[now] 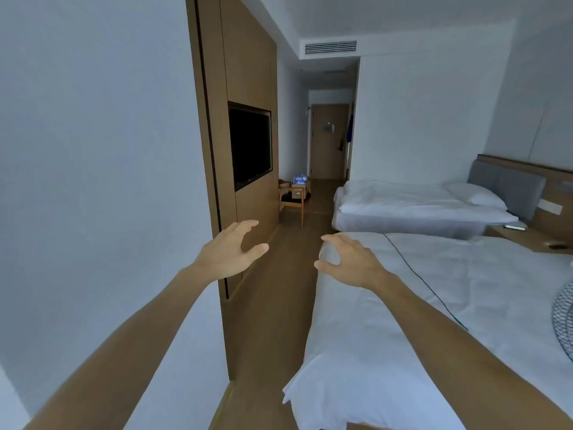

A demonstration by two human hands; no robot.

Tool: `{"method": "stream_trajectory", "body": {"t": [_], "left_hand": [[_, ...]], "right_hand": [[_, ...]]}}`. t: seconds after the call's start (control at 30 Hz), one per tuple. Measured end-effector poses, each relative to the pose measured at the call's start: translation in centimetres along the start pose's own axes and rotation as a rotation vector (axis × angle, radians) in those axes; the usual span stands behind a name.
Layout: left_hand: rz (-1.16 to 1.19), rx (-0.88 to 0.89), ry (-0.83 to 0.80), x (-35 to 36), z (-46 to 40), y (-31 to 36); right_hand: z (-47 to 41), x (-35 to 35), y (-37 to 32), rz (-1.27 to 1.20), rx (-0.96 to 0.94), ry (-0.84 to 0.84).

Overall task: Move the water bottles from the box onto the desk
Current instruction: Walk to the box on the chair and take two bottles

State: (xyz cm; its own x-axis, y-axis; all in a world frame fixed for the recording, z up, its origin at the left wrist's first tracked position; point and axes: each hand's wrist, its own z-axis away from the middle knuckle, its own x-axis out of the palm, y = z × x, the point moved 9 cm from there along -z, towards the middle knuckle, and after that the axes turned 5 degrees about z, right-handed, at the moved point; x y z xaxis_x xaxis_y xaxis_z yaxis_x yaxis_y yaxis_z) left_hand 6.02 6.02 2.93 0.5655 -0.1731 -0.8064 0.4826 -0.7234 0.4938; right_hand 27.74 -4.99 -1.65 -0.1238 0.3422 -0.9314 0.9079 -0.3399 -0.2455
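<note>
Far down the room, a box [305, 189] with bluish water bottles [299, 179] showing at its top sits by a wooden chair [293, 198], small and blurred. Both my arms stretch forward at chest height. My left hand [231, 251] hovers in front of the wooden wall panel, fingers spread and loosely curved, holding nothing. Over the near bed's foot corner, my right hand [348, 260] hangs in the air with its fingers loosely curved and empty. No desk is in view.
A wooden wall panel [248, 72] with a dark TV [249, 144] lines the left. Two white beds, near [434, 305] and far [412, 203], fill the right. A wood-floor aisle [279, 305] runs between them toward a door [328, 141]. A fan grille [564, 318] is at the right edge.
</note>
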Motion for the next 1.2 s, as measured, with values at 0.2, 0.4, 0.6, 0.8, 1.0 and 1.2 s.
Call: {"method": "stream_trajectory", "body": {"t": [0.2, 0.4, 0.6, 0.8, 1.0, 1.2], "left_hand": [[0.027, -0.007, -0.030, 1.8, -5.4, -3.0], [0.052, 0.002, -0.013, 3.8, -13.4, -6.3], [0.043, -0.009, -0.011, 5.6, -23.2, -9.7], [0.084, -0.047, -0.001, 7.0, -32.2, -14.2], [0.096, -0.058, -0.009, 8.6, -40.7, -19.2], [0.099, -0.007, -0.025, 11.1, -52.8, -25.9]], "right_hand": [[-5.3, 2.3, 1.4, 0.010, 0.034, -0.006], [-13.0, 5.0, 3.9, 0.021, 0.040, -0.018], [-23.5, 7.2, 6.6, 0.006, 0.028, -0.034], [-34.0, 9.7, 8.3, 0.007, 0.006, -0.066], [-43.5, 12.9, 9.8, -0.004, -0.002, -0.086], [-55.4, 18.1, 11.6, -0.003, 0.042, -0.074]]}}
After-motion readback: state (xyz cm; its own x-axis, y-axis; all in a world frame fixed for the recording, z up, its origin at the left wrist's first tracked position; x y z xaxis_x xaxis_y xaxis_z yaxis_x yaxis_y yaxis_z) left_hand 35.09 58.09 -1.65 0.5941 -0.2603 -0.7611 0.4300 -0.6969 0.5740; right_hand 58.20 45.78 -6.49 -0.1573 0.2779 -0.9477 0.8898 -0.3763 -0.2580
